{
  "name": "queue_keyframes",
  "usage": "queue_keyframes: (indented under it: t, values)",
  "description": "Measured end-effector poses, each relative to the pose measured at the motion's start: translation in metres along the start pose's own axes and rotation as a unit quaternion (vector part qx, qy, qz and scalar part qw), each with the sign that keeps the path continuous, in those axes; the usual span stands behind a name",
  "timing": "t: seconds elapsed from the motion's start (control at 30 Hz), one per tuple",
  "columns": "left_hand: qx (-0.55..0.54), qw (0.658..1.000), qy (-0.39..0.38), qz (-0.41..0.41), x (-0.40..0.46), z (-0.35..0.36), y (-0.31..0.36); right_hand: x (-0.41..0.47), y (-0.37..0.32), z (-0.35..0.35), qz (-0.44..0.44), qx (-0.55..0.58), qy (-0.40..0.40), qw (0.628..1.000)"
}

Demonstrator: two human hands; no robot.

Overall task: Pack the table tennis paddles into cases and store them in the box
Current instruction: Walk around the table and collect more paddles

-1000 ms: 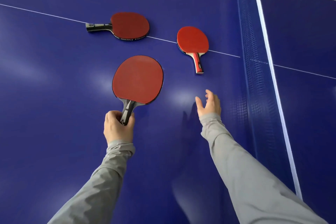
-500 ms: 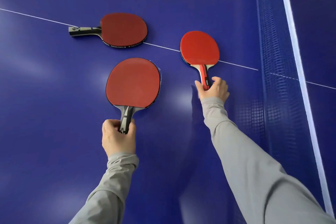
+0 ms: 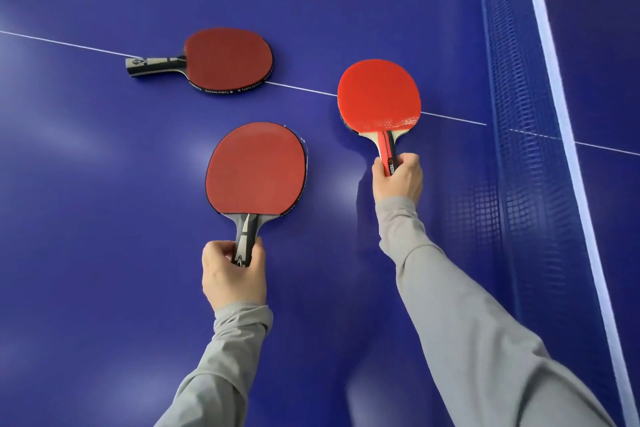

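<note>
Holding a paddle (image 3: 256, 168) in your left hand (image 3: 232, 274) and another paddle (image 3: 379, 97) in your right hand (image 3: 398, 180), both grips wrapped round the handles; third paddle (image 3: 227, 61) sits on the table (image 3: 86, 218), nothing cased yet.

We get bright, even, soft light, no hard shadows. The table (image 3: 104, 253) is glossy; we see pale hazy glare patches on it, the largest just left of the near paddle (image 3: 256, 168), another just right of it, more toward the bottom left. A soft dark shadow falls on the table beside the right hand (image 3: 398, 180), on its left, and a blurry one lower down between the sleeves. Paddles and hands look sharp; edge lettering on the far paddle (image 3: 228, 61) reads clearly. Wide-angle distortion: the net (image 3: 512, 114), right of the near paddle, leans and bends, and the sleeves stretch at the bottom edge.
</note>
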State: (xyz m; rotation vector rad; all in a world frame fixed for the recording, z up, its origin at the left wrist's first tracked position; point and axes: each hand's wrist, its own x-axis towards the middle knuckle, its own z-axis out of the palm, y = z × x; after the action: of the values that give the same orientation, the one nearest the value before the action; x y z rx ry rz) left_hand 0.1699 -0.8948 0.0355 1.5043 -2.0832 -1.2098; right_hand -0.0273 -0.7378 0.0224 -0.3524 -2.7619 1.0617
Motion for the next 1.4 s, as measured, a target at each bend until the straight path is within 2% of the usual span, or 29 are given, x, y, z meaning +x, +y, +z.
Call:
queue_keyframes:
  t: [0.2, 0.43, 0.7, 0.9, 1.17, 1.27, 1.4]
  values:
    - [-0.008, 1.000, -0.018, -0.008, -0.039, -0.019, -0.018, -0.078, 0.013, -0.040, 0.053, 0.078, 0.001, 0.996]
    - [0.001, 0.998, -0.052, -0.024, -0.103, -0.057, -0.066, -0.199, 0.044, -0.108, 0.123, 0.096, -0.010, 0.988]
    - [0.008, 0.988, -0.150, -0.022, -0.158, -0.074, -0.102, -0.297, 0.078, -0.160, 0.183, 0.078, 0.008, 0.980]
    - [-0.031, 0.965, -0.259, -0.013, -0.172, -0.085, -0.114, -0.324, 0.074, -0.164, 0.183, 0.086, 0.010, 0.979]
    - [-0.140, 0.906, -0.399, -0.030, -0.162, -0.109, -0.117, -0.354, 0.039, -0.135, 0.166, 0.103, -0.043, 0.980]
    - [-0.157, 0.884, -0.440, -0.028, -0.160, -0.114, -0.119, -0.359, 0.028, -0.123, 0.153, 0.098, -0.067, 0.981]
    - [-0.160, 0.871, -0.463, -0.020, -0.155, -0.118, -0.119, -0.361, 0.029, -0.115, 0.140, 0.050, -0.098, 0.984]
